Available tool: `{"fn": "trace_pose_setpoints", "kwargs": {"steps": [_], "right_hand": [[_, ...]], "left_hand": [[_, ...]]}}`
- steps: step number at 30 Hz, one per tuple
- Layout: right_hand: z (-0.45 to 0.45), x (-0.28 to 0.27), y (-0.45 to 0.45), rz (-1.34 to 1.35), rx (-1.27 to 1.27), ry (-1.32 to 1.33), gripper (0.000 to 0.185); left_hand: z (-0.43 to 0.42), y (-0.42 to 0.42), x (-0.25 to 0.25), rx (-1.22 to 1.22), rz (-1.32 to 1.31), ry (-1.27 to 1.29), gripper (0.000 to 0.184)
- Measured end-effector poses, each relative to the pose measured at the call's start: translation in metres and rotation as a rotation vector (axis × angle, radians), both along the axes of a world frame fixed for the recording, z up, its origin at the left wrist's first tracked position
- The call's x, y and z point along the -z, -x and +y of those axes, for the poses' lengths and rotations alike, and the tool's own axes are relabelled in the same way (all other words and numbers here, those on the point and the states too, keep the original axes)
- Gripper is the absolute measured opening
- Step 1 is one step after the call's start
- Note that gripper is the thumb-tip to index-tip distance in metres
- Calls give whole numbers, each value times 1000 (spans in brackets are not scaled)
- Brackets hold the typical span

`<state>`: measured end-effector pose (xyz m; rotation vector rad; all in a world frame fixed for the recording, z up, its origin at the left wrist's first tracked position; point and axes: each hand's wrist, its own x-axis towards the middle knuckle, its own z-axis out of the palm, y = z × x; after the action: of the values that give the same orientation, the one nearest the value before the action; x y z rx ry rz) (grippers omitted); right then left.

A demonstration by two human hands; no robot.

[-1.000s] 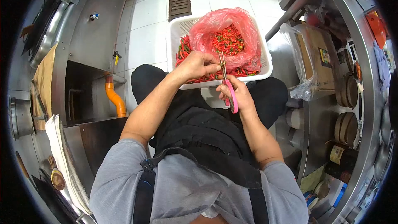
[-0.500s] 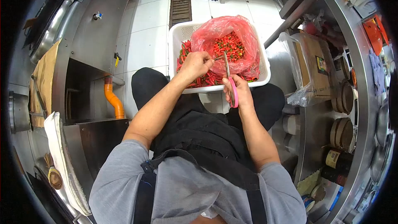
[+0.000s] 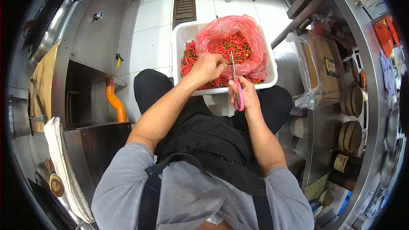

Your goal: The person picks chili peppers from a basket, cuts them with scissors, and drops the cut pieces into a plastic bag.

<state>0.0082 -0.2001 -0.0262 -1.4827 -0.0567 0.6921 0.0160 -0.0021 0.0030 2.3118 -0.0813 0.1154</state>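
Note:
My right hand (image 3: 244, 92) is closed round the pink handles of a pair of scissors (image 3: 238, 92), whose blades point away from me over the basket. Beside the blades, my left hand (image 3: 209, 67) pinches a chili pepper, mostly hidden by the fingers. A white plastic basket (image 3: 181, 30) stands in front of my knees. Inside it, whole red and green chilies (image 3: 190, 55) lie at the left and near side. A pink plastic bag (image 3: 213, 27) sits open there too, with many small cut chili pieces (image 3: 238, 47) in it.
A steel cabinet (image 3: 96, 30) with an orange drain pipe (image 3: 115, 102) is at my left. To the right, a steel shelf holds a plastic-wrapped cardboard box (image 3: 324, 68) and bottles (image 3: 346, 164). A floor drain grate (image 3: 184, 0) runs beyond the basket.
My left hand has moved slightly right, closer to the scissors blades, so less of the chili shows. The right hand and scissors have hardly moved.

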Motion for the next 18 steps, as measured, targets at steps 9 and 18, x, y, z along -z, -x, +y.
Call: {"fn": "trace_pose_setpoints", "kwargs": {"steps": [9, 18], "right_hand": [[-12, 0, 10, 47, 49, 28, 39], [-1, 9, 3, -45, 41, -26, 34]], "left_hand": [[3, -5, 14, -52, -79, -59, 22], [-12, -4, 4, 27, -48, -11, 20]]}}
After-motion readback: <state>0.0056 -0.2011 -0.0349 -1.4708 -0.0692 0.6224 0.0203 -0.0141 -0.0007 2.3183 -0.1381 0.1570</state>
